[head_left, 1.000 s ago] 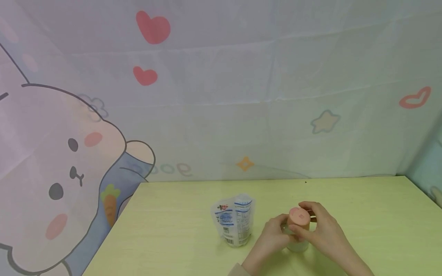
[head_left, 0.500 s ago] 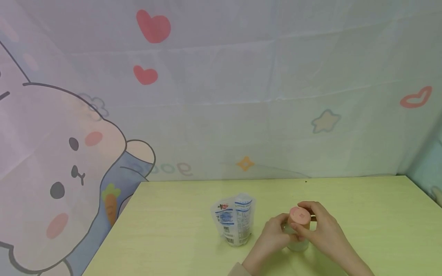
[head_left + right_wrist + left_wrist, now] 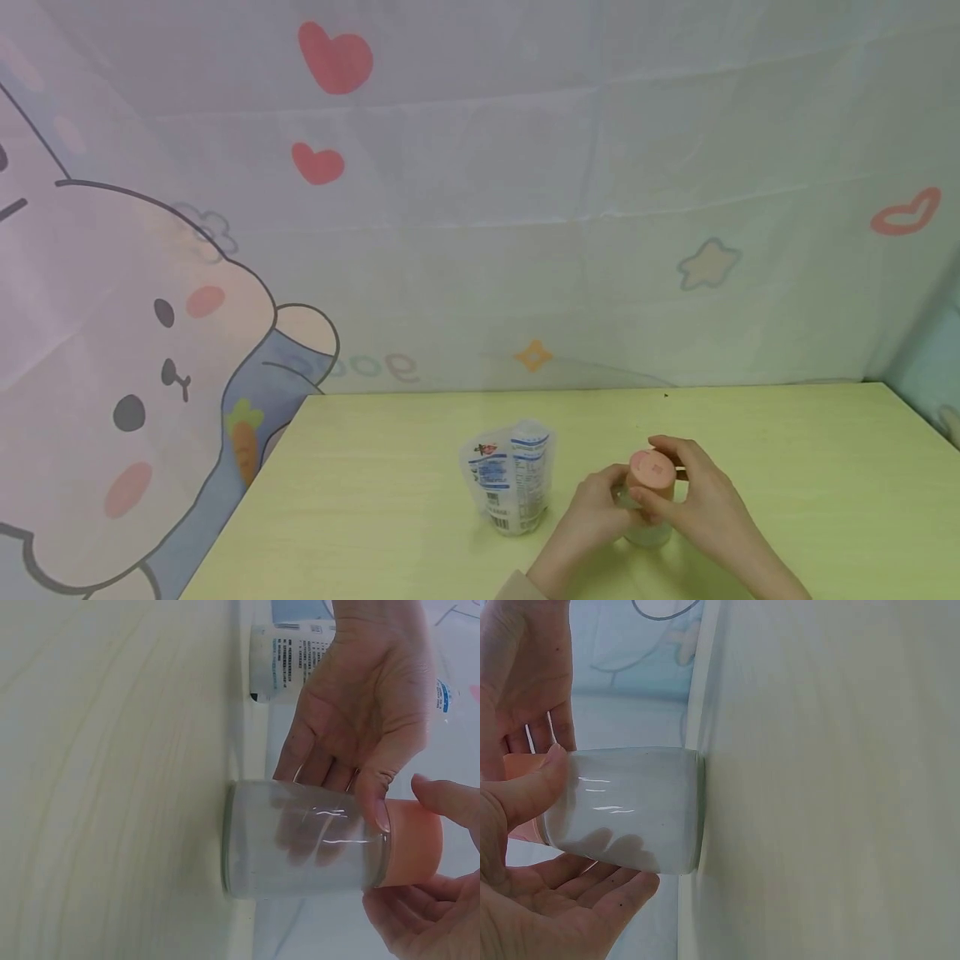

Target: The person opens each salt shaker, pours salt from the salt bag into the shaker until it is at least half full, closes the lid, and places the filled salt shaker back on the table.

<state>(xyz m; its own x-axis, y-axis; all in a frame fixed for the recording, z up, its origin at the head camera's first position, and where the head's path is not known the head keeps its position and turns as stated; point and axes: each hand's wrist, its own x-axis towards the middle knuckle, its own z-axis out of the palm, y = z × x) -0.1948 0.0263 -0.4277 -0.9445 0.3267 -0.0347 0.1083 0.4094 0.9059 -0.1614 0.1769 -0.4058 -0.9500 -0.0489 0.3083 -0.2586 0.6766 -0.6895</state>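
A clear glass jar (image 3: pixel 648 536) with an orange-pink lid (image 3: pixel 652 469) stands upright on the table. My left hand (image 3: pixel 597 510) holds the jar just below the lid; in the right wrist view its thumb lies near the lid's lower edge and its fingers show through the glass (image 3: pixel 300 844). From the right side, my right hand (image 3: pixel 708 500) grips the lid between thumb and fingers. The lid (image 3: pixel 412 844) sits on the jar's mouth. No contents can be made out through the glass.
A whitish plastic pouch (image 3: pixel 510 479) with blue print stands left of the hands. The pale yellow-green table (image 3: pixel 375 500) reaches back to a cloth backdrop (image 3: pixel 480 292) printed with a cartoon rabbit, hearts and stars.
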